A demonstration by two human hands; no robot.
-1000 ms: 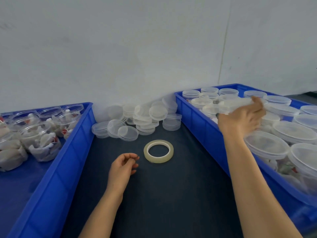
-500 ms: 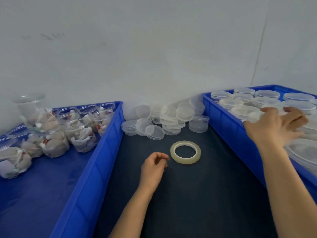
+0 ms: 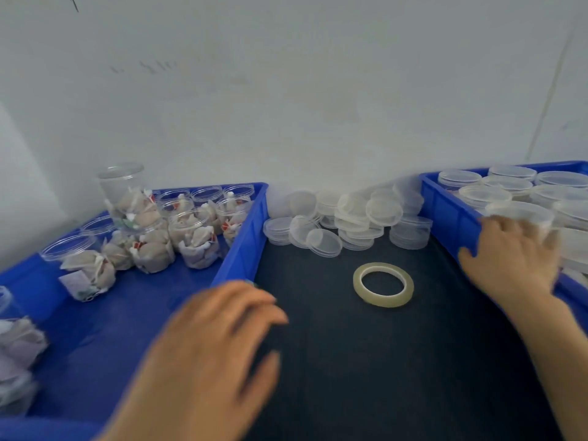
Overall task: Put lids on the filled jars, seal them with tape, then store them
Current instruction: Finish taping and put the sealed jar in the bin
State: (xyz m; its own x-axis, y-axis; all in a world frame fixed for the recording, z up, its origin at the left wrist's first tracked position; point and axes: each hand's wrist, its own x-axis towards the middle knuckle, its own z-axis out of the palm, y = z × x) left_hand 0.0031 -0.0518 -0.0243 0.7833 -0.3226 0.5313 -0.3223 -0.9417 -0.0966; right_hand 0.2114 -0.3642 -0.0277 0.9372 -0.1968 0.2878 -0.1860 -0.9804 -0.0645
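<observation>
Filled clear jars without lids [image 3: 194,240] stand in the left blue bin [image 3: 245,246]. A roll of clear tape [image 3: 383,284] lies flat on the dark mat. Loose clear lids [image 3: 350,218] are heaped against the wall. Lidded jars [image 3: 509,198] fill the right blue bin [image 3: 445,205]. My left hand [image 3: 210,348], blurred, hovers with spread fingers over the left bin's near edge and holds nothing. My right hand [image 3: 512,256] lies with relaxed fingers over the right bin's rim, its fingertips on a lidded jar.
A pale wall [image 3: 286,106] closes off the back. The dark mat [image 3: 366,361] runs between the two bins. More filled jars [image 3: 16,361] sit at the left edge of the left bin.
My view swung left. My left hand rose from the mat, opened and moved toward the left bin. My right hand let go of the jar it carried and drew back to the bin's rim.
</observation>
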